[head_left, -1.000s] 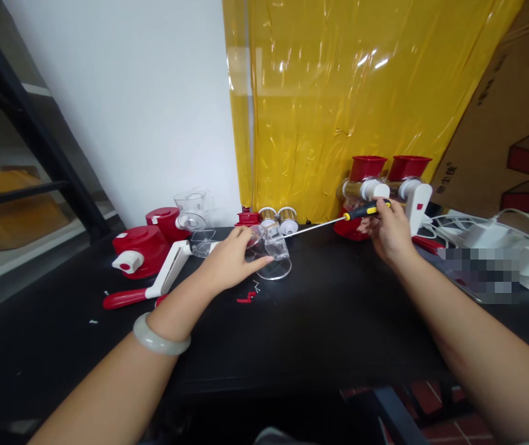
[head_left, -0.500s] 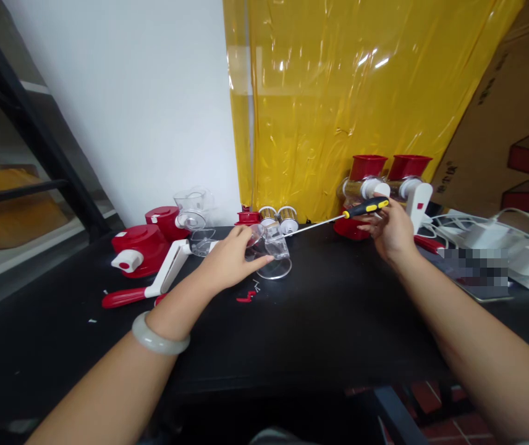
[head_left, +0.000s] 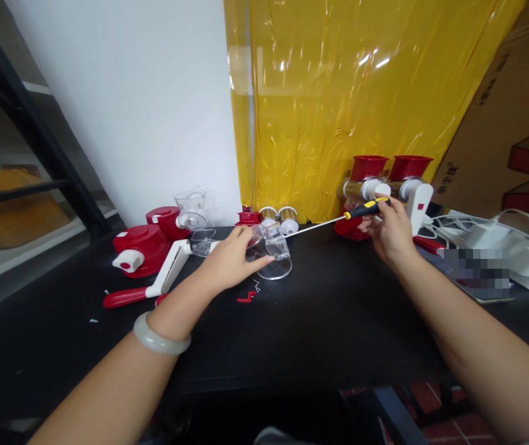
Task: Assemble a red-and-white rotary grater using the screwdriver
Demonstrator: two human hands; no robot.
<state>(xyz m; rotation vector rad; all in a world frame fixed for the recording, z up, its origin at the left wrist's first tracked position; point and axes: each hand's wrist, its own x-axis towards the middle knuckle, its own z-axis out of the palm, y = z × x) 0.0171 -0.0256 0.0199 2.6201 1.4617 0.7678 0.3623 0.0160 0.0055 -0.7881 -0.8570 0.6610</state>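
My left hand grips a clear plastic housing that lies on the black table, thumb along its near side and fingers over its top. In my right hand is a screwdriver with a black and yellow handle, held near its rear end. Its long thin shaft slants down to the left, and the tip meets the clear housing. In front of the housing lie small red plastic pieces and a few tiny screws.
Red grater bases and a white crank with a red handle lie left. Metal grater drums stand behind the housing. Assembled drum graters, white cables and chargers and a phone sit right.
The screwdriver's handle has tilted very slightly, with small movement in my right hand's fingers. My left hand and the housing stay in place.
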